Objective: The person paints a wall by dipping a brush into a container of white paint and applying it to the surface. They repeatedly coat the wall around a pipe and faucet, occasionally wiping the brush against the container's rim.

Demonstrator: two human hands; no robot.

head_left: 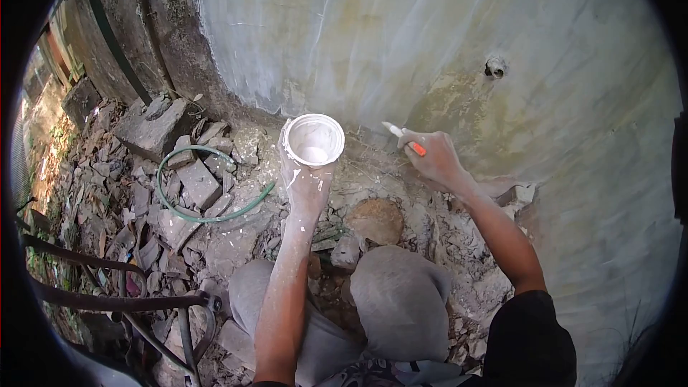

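My left hand (304, 185), spattered with white paint, grips a small white container (313, 140) of white paint from below and holds it up near the foot of the wall. My right hand (433, 158) holds a paintbrush (403, 137) with an orange handle; its white bristle end touches the base of the curved wall (401, 36). The wall is partly coated in whitish paint, with green-brown staining near the bottom. My knees in grey trousers (398, 297) fill the lower middle as I crouch.
Rubble and broken stones (179, 186) cover the ground to the left, with a green hose (208, 215) looped over them. A pipe stub (494, 67) sticks out of the wall. A rounded brown stone (376, 220) lies ahead of my knees. Rusty metal bars (107, 294) cross the lower left.
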